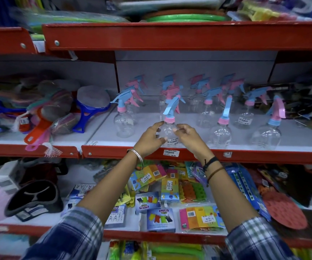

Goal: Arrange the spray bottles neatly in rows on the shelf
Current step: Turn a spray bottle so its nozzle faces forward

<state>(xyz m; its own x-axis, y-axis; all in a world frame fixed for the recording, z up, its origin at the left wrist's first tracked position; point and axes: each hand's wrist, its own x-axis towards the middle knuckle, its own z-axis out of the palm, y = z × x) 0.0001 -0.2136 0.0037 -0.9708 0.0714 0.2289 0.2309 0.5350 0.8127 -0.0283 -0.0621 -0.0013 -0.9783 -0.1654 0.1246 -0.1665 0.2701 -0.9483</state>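
Checked sleeves, blue and white woven cloth, cover both forearms at the bottom edge.

Shelf: red painted metal lip, flat white deck, grey back panel; a price label sticks to the lip below the hands.

Spray bottles: clear plastic, rounded bellies, narrow necks, trigger heads in pink and blue. They stand upright in loose rows, several deep, across the deck.

Front bottle: clear, bulbous, pink collar, blue trigger, white barcode sticker low on its side. It stands at the front edge of the deck, between the two hands.

Left hand: fingers half curled, cupping the bottle's left side, thumb near the sticker.

Right hand: fingers half curled, tips against the bottle's right shoulder.

Bangle: smooth silver metal ring on the left wrist.

Cords: thin black and brown bands on the right wrist.

Packets: flat, glossy, bright card and film, lying on the shelf below.
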